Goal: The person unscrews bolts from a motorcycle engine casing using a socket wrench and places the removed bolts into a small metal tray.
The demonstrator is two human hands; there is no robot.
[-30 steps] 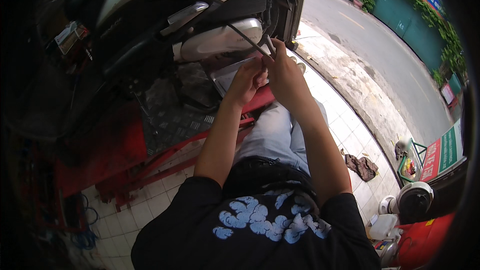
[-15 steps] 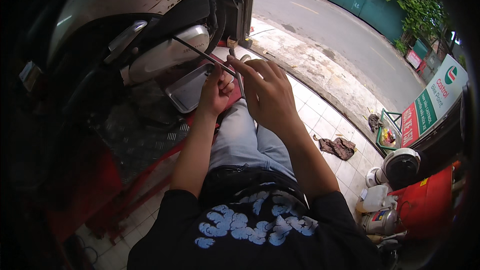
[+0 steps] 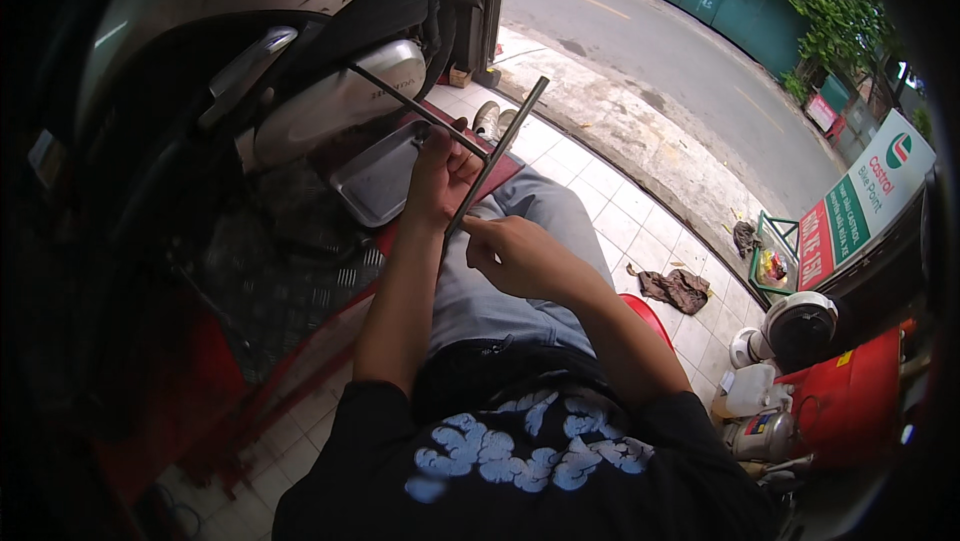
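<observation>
A long metal T-handle wrench (image 3: 420, 110) runs from the silver side cover (image 3: 350, 99) of a motorcycle to my hands. My left hand (image 3: 445, 176) is closed around its shaft close to the crossbar. Tilted steeply, the crossbar (image 3: 512, 131) passes over my left fingers. My right hand (image 3: 520, 256) is loosely closed, its index finger against the crossbar's lower end; its other fingers are partly hidden. Where the wrench's far tip meets the motorcycle is hard to make out. Below the side cover, a grey metal tray (image 3: 350, 191) lies beside my left wrist.
The tray rests on a red platform (image 3: 505, 173). Dark rags (image 3: 675, 291) lie on the white tiles to the right. Beyond them stand a fan (image 3: 800, 331), a plastic jug (image 3: 750, 391), a red tank (image 3: 850, 401) and a signboard (image 3: 865, 196). The street runs past the doorway.
The crossbar has turned and now shows at full length. My right hand has come down and nearer me, from above the bar to its lower end. My left hand stays on the shaft.
</observation>
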